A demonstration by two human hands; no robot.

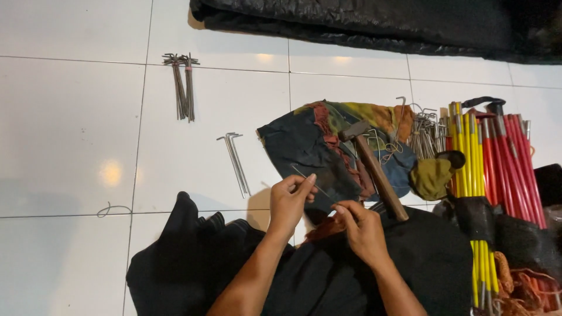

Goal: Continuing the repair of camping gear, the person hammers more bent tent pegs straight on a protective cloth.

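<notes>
My left hand [291, 200] and my right hand [360, 225] both pinch one thin metal tent peg [310, 181], held slanted between them above a dark multicoloured cloth [310, 146]. A hammer with a wooden handle [377, 172] lies on that cloth, just right of my right hand. A pile of loose hooked pegs [424, 131] rests at the cloth's far right corner. My lap, in black clothing [328, 275], sits under both forearms.
Two small bundles of pegs lie on the white tile floor [70, 129]: one [183, 85] at the back left, another [236, 161] nearer. Yellow poles [465, 158] and red poles [509, 164] lie at right beside an olive pouch [430, 175]. Black fabric [380, 23] spans the top.
</notes>
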